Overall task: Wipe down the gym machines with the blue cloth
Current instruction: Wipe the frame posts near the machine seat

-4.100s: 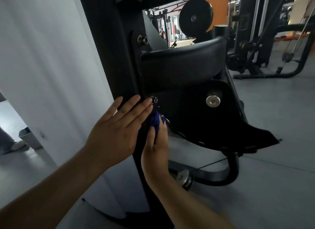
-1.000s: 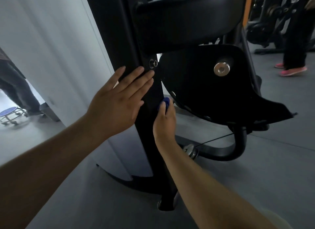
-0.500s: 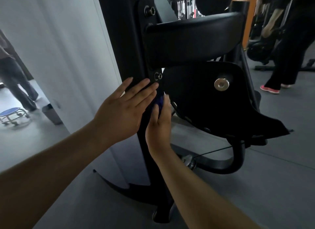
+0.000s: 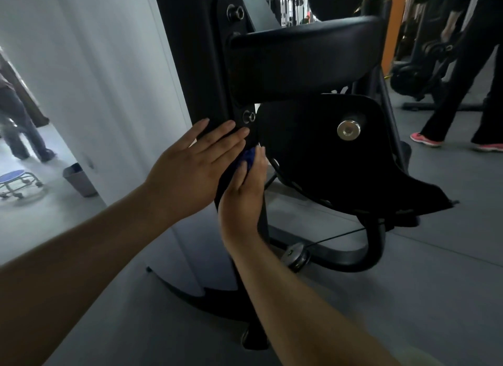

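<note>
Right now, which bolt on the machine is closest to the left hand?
The lower bolt just below the pad, right above the left hand's fingertips. The upper bolt sits far higher on the upright; the silver bolt is on the side plate.

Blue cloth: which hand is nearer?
Right. The right hand holds the blue cloth against the black post; the left hand lies flat on the post, just left of the cloth.
</note>
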Available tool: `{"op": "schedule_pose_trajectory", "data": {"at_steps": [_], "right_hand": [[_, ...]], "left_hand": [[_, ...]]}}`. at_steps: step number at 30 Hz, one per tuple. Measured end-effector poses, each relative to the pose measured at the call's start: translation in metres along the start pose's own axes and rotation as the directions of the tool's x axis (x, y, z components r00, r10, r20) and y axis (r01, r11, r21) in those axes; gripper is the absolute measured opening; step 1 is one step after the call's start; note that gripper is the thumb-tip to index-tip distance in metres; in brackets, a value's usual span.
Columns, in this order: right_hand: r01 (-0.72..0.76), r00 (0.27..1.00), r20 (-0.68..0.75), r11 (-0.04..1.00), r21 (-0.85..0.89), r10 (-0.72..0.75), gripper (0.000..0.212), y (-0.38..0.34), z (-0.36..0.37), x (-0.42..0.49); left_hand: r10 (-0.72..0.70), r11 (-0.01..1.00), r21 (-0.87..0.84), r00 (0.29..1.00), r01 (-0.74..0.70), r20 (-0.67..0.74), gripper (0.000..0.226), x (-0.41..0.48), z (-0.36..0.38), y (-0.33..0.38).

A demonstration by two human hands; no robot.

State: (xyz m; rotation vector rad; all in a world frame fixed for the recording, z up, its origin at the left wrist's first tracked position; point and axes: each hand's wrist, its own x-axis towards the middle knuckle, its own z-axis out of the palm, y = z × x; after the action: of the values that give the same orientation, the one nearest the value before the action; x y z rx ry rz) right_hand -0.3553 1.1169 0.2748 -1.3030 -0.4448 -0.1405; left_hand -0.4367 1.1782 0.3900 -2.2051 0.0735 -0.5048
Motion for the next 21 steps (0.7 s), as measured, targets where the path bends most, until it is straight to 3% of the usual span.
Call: {"op": "schedule_pose_trajectory", "data": {"at_steps": [3,5,10,12,15,19,21], "right_hand": [[0.164,0.984,0.094,0.972,-0.169,-0.15,0.06,0.002,0.0,-0.043],[0.229,0.966,0.158,0.961,-0.154,-0.205,0.06,0.011,-0.008,-0.031],[0.024,0.997,0.077,1.0,0.004,-0.024,0.055,-0.002,-0.01,0.02],[0.081,0.995,0.055,0.997,-0.017,-0.08,0.054,-0.008,-0.004,-0.002],[0.2,0.972,0.143,0.977,-0.078,-0.187,0.058,0.004,-0.011,-0.027],[-0.019,0.994,0.109,0.999,0.027,0.016,0.054,-0.002,-0.016,0.031],[-0.032,0.997,0.073,0.999,0.017,0.031,0.053,-0.003,-0.012,0.035]], "left_hand": [[0.002,1.0,-0.017,1.0,-0.003,-0.016,0.07,0.001,0.002,-0.002],[0.008,1.0,0.002,1.0,-0.008,-0.009,0.069,-0.001,0.003,-0.001],[-0.015,1.0,-0.006,1.0,0.015,-0.02,0.066,0.001,0.005,0.008],[-0.033,0.999,-0.005,0.999,0.033,-0.028,0.063,0.003,0.008,0.011],[-0.013,1.0,0.001,0.999,0.013,-0.035,0.065,-0.001,0.012,0.007],[-0.002,1.0,0.004,1.0,0.002,-0.018,0.067,-0.002,0.011,0.005],[-0.024,1.0,0.007,1.0,0.024,-0.005,0.065,0.0,0.011,0.01]]}}
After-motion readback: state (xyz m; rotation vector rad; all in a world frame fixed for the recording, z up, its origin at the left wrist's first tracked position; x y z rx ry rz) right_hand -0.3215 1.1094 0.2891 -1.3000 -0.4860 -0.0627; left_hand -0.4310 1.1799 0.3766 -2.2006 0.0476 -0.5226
